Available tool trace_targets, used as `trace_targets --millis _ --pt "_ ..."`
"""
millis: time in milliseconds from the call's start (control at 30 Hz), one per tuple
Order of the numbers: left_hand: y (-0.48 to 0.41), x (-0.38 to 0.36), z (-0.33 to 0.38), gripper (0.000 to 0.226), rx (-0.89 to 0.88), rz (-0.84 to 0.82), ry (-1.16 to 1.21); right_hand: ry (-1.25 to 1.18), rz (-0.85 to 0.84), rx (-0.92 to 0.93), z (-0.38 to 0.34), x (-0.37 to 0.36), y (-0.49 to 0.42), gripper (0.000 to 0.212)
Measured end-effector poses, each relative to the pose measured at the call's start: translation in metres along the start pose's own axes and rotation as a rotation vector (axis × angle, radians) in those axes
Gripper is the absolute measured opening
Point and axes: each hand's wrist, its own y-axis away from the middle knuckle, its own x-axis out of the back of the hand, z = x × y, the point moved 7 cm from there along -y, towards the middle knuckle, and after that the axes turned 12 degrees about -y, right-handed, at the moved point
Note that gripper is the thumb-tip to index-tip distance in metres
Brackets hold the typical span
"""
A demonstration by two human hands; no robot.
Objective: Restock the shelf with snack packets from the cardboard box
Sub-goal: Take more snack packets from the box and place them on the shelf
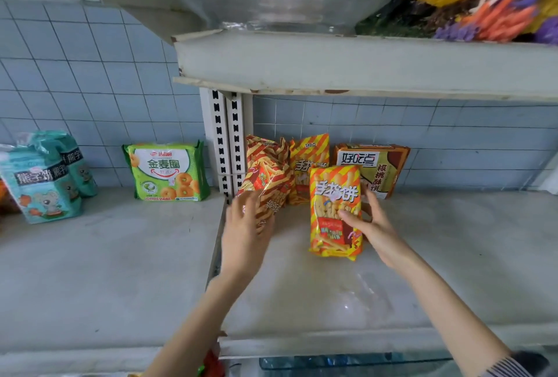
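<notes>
The right grip (373, 227) holds upright a striped packet (334, 192) reading 手指饼 on the shelf (437, 262). The left grip (244, 227) touches a crumpled striped packet (267, 176); blur hides whether it clasps it.

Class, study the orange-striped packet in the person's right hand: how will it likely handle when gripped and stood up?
Probably light: the right hand holds the striped packet up with just thumb and fingers. Likely soft, crinkly film, like the crumpled neighbouring packet. Tall and narrow, it may topple on the shelf unless leaned.
</notes>
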Motion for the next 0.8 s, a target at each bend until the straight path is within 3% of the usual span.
trace_targets --millis 67,133,233,300,500,700,800 --pt "-0.006 -0.006 -0.032 0.08 0.144 -0.129 -0.119 -0.016 0.023 0.026 0.001 0.0 -0.014 0.084" --pt "-0.009 -0.02 -0.054 0.1 0.19 -0.298 -0.219 -0.048 0.006 0.065 0.0 -0.007 -0.028 0.076" --pt "-0.01 -0.038 -0.067 0.108 0.186 -0.417 -0.194 -0.109 -0.006 0.08 0.002 -0.018 -0.048 0.064" --pt "-0.012 -0.048 -0.069 0.107 0.183 -0.451 -0.137 -0.073 -0.003 0.086 0.008 -0.021 -0.058 0.066" --pt "-0.02 -0.049 -0.069 0.101 0.104 -0.392 -0.067 0.211 0.051 0.114 0.016 -0.014 -0.062 0.068" --pt "-0.026 -0.025 -0.07 0.092 -0.047 -0.314 -0.143 0.471 0.155 0.298 -0.011 -0.018 -0.046 0.09" --pt "-0.032 -0.004 -0.063 0.086 -0.163 -0.284 -0.222 0.627 0.285 0.563 -0.041 -0.029 -0.027 0.077"
